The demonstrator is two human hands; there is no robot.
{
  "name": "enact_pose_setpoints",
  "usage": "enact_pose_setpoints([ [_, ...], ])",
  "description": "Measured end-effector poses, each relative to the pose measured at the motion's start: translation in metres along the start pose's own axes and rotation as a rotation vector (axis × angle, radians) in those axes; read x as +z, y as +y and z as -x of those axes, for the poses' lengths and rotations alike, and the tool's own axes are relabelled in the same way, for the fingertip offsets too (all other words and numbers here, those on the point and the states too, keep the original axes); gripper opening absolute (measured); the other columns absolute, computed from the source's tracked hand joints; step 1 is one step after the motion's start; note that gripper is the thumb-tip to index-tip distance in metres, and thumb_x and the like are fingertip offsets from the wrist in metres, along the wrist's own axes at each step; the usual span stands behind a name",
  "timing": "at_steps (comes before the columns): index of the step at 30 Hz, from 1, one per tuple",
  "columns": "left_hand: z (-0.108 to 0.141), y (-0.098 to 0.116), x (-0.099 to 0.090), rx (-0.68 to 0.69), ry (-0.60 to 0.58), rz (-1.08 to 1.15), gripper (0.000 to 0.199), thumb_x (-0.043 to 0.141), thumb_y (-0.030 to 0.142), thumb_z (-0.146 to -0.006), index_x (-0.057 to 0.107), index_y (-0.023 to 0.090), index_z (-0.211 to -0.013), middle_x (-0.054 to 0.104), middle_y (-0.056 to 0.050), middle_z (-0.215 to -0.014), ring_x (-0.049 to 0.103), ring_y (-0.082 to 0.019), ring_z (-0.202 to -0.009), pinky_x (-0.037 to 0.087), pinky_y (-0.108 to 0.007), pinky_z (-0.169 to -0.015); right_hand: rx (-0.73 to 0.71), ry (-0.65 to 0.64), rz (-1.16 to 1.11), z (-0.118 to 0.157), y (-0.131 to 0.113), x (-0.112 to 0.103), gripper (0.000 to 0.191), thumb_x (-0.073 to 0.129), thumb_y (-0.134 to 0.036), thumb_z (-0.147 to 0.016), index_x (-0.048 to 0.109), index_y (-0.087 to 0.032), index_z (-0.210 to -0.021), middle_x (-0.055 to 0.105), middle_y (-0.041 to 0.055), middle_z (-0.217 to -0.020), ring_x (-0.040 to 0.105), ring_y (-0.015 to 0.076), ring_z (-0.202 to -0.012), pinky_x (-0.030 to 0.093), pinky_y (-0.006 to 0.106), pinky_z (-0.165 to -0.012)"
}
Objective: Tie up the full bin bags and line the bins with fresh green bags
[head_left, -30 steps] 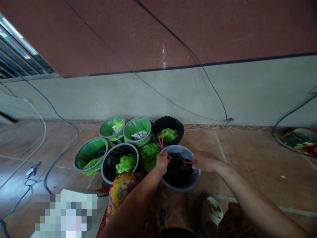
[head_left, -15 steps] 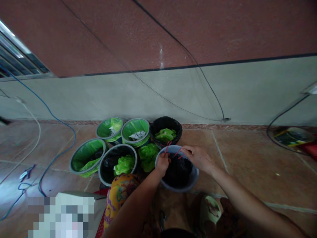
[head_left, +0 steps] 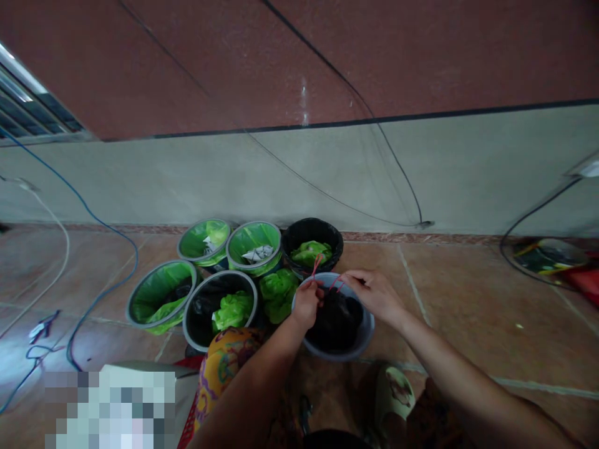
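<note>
Over the pale bucket (head_left: 368, 333), two hands hold red string (head_left: 317, 265).
The left hand (head_left: 308, 304) pinches a loop at the bucket's left rim; the right hand (head_left: 369, 291), fingertips together, grips red string at the far rim, above the black bag (head_left: 336, 321) inside.

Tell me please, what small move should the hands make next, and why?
Perhaps draw the right hand gently away from the left hand: both seem to pinch pink string, which curves loosely over the bucket, so a light pull could straighten it.
</note>
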State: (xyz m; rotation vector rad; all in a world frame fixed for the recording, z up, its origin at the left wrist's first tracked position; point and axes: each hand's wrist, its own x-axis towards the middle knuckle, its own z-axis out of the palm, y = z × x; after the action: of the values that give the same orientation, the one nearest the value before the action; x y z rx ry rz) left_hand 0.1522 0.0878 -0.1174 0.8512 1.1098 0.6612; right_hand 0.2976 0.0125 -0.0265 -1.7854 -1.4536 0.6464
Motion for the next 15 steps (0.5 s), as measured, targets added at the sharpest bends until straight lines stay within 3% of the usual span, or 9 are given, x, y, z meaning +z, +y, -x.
enact_pose_setpoints([
  [5,0.003,0.008,0.006,-0.023,-0.06,-0.243,0.013,0.048,0.02,-0.079,0.059,0.015,-0.076,0.042,0.006,-0.049,0.034,-0.006,-0.043,0.025,-0.02,-0.044,0.019,0.022,-0.071,-0.001,-0.001,0.001,0.04,0.046,-0.046,-0.09,0.073,-0.018,-0.081,0.067,0.0012,-0.071,0.057,0.015,-0.065,0.039,0.024,-0.061],
  [10,0.001,0.001,0.006,0.03,-0.309,-0.543,0.007,0.057,0.014,-0.067,0.063,0.015,-0.07,0.047,0.005,-0.052,0.04,-0.008,-0.049,0.028,-0.023,-0.051,0.031,-0.003,0.059,-0.002,0.0,0.004,0.035,0.046,-0.038,-0.089,0.073,-0.018,-0.079,0.07,0.0016,-0.074,0.059,0.0144,-0.066,0.039,0.024,-0.064],
  [12,-0.001,-0.004,0.004,0.11,-0.304,-0.705,0.005,0.061,0.018,-0.068,0.064,0.015,-0.065,0.048,0.004,-0.052,0.042,-0.01,-0.052,0.029,-0.024,-0.053,0.039,-0.055,0.088,-0.003,0.004,0.005,0.035,0.045,-0.037,-0.09,0.073,-0.019,-0.079,0.07,0.0015,-0.072,0.059,0.0145,-0.065,0.039,0.024,-0.062],
  [15,-0.004,-0.009,0.004,0.166,-0.22,-0.809,0.021,0.055,0.024,-0.077,0.063,0.016,-0.06,0.045,0.003,-0.048,0.044,-0.012,-0.052,0.031,-0.026,-0.056,0.051,-0.138,0.16,-0.003,0.012,0.008,0.034,0.043,-0.034,-0.091,0.074,-0.02,-0.087,0.072,0.0022,-0.076,0.06,0.0149,-0.067,0.039,0.024,-0.062],
])
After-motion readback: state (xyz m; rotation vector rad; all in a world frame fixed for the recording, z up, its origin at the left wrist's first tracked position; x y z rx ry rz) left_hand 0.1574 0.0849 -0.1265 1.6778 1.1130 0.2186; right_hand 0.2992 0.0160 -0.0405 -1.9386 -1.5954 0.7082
